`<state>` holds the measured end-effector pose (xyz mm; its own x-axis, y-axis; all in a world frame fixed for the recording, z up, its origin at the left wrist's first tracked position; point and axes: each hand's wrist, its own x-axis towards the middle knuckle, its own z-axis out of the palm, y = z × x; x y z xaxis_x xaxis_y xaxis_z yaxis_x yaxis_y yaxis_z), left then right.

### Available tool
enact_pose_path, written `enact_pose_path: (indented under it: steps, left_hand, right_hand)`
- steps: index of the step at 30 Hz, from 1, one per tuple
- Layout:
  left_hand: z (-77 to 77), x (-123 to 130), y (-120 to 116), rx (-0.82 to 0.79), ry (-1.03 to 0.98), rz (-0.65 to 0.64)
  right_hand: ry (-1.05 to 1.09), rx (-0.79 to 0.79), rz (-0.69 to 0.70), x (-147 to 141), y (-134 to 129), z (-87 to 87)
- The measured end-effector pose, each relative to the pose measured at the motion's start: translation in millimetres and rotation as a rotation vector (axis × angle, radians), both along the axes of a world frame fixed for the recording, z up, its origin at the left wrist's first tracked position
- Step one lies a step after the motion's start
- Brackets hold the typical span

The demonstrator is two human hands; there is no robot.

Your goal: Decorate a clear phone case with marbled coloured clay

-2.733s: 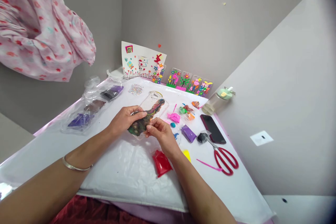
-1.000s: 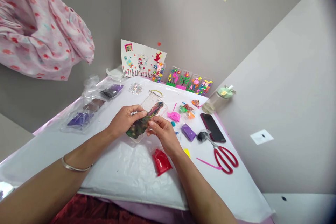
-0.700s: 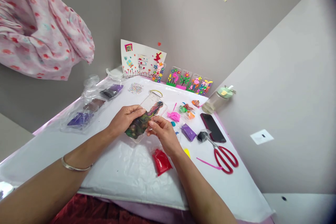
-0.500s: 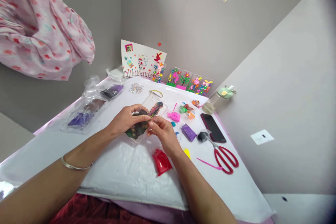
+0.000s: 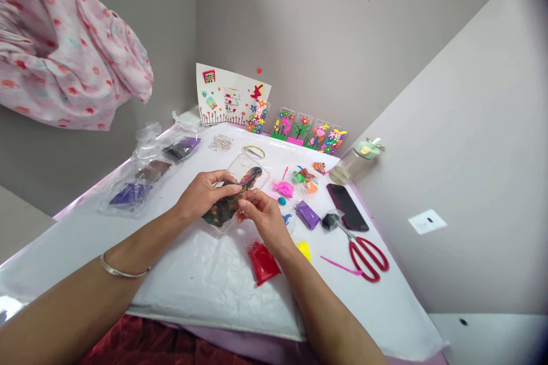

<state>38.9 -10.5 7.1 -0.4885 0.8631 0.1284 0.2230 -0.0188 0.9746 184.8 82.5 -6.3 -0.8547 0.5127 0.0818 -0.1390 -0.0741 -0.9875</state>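
Note:
A clear phone case point(image 5: 221, 214) with a dark picture on it lies tilted on the white-covered table point(image 5: 201, 279). My left hand point(image 5: 202, 194) is closed over its left side, thumb laid across the picture. At the right edge of the case, my right hand point(image 5: 262, 215) has thumb and fingers pinched together; what is between them is too small to make out. Close to my right wrist are a red clay packet point(image 5: 264, 263) and a yellow packet point(image 5: 303, 250). Just right of my fingers sits a small teal clay lump point(image 5: 281, 201).
Pink clay point(image 5: 283, 189), a purple packet point(image 5: 307, 214), a black packet point(image 5: 330, 220), red-handled scissors point(image 5: 369, 259) and a phone point(image 5: 347, 207) lie rightward. Bagged clay point(image 5: 131, 194) is at left. Behind are rhinestones point(image 5: 221, 143), a bangle point(image 5: 254, 152), decorated cases point(image 5: 302, 129) and a bottle point(image 5: 355, 162).
My right hand has shifted slightly left and down along the case's edge. My left thumb has moved a little up and left, uncovering more of the picture.

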Motion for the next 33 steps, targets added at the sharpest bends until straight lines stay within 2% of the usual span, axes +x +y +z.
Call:
enact_pose_path:
  steps: [5, 10, 18, 21, 26, 33]
  left_hand:
    - [0.6, -0.1, -0.3, 0.003, -0.027, -0.008]
    - [1.5, 1.6, -0.4, 0.005, -0.146, -0.006]
    - [7.3, 4.3, -1.3, 0.026, -0.444, -0.17]
    - [9.3, 3.6, -0.6, 0.028, -0.38, -0.164]
    - [5.3, 2.6, 1.1, -0.003, -0.199, -0.049]
    - [3.2, 2.8, -1.3, 0.003, -0.146, -0.001]
  right_hand:
    - [0.0, -0.036, 0.001, -0.4, 0.3, -2.1]
    - [0.003, -0.051, 0.01, -0.5, 0.4, -2.5]
    - [-0.003, -0.056, -0.004, 1.7, 0.5, 2.2]
    - [-0.002, -0.045, 0.005, 1.7, -1.3, 3.0]
    - [-0.005, 0.016, 0.025, 1.5, -5.0, 3.5]
    - [-0.006, 0.03, 0.02, 1.1, -4.8, 2.5]
